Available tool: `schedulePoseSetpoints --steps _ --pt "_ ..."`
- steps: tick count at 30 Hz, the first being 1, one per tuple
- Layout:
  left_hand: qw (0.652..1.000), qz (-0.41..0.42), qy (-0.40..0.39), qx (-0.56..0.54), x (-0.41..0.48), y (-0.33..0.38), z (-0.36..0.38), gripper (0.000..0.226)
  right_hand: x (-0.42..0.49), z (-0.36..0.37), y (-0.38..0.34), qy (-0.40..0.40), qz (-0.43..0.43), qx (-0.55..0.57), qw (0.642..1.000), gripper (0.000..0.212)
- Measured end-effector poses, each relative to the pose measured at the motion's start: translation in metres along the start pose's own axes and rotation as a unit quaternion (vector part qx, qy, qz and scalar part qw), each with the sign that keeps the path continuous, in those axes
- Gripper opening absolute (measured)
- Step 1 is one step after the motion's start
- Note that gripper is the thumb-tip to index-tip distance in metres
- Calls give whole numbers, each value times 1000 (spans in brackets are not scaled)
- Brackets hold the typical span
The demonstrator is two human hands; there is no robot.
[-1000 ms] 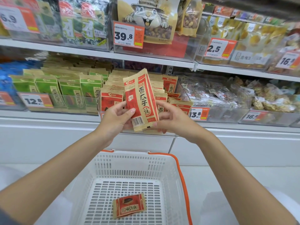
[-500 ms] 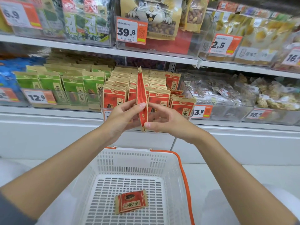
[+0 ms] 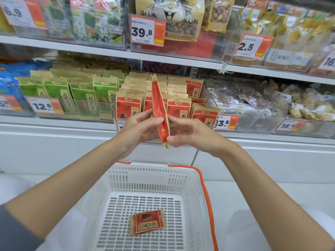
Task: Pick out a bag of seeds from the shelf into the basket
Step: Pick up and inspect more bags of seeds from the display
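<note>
A red and tan bag of seeds (image 3: 159, 109) stands upright and edge-on to me, in front of the shelf. My left hand (image 3: 137, 131) pinches its left face with the thumb on top. My right hand (image 3: 188, 133) touches its right side and lower corner with the fingertips. Behind it, rows of the same red bags (image 3: 179, 107) fill a clear shelf bin. Below my arms sits a white plastic basket (image 3: 192, 182) with an orange handle, and one red seed bag (image 3: 147, 222) lies flat on its floor.
Green seed bags (image 3: 81, 95) fill the bin to the left, clear snack packs (image 3: 241, 100) the bin to the right. An upper shelf (image 3: 108, 51) carries more bins with price tags. White cabinet fronts run below the shelf.
The held bag has turned from face-on to edge-on between my hands. The view has tipped slightly, so the shelf and basket sit a little differently in frame.
</note>
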State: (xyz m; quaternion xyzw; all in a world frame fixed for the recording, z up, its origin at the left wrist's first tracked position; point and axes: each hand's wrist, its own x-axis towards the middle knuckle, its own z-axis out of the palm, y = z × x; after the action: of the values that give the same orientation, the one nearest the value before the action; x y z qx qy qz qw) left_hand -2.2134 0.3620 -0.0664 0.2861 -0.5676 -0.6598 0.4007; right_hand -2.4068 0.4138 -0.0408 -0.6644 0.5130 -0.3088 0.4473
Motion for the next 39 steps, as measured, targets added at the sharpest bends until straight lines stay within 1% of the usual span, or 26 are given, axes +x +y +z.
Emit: schedulePoseSetpoints --steps 4,8,11,14,15,17,19,22,27,30,34,39 --pt "1000 -3 -1 5 1 -2 0 36 0 -3 3 -6 0 -3 1000 67" --pt "1000 -19 -3 -7 3 -6 -3 40 1 -1 4 -5 0 -13 1000 67" --pt "999 -42 -10 0 6 -9 -7 55 4 2 1 50 -20 -39 998 66" --pt "997 -65 -44 19 6 -12 -8 69 3 0 -4 122 -42 1 992 70" --pt "995 -71 -60 28 7 -12 -8 68 3 -2 -5 140 -46 8 989 73" --pt "992 -77 -84 46 7 -14 -8 55 3 -4 -5 159 -46 11 986 79" --pt "990 -85 -100 51 7 -13 -7 42 4 -4 -4 159 -42 16 986 84" --pt "985 -91 -131 60 6 -13 -6 37 4 1 -3 147 -47 27 988 89" --pt "984 -104 -132 57 6 -13 -4 43 5 3 -2 161 -61 25 985 82" --pt "982 -108 -141 55 5 -13 -5 42 7 3 0 155 -69 19 985 78" --pt "981 -111 -150 47 4 -14 -5 44 8 -1 2 138 -59 29 988 79" --pt "981 -111 -151 45 3 -13 -3 41 8 -2 2 141 -59 36 988 78"
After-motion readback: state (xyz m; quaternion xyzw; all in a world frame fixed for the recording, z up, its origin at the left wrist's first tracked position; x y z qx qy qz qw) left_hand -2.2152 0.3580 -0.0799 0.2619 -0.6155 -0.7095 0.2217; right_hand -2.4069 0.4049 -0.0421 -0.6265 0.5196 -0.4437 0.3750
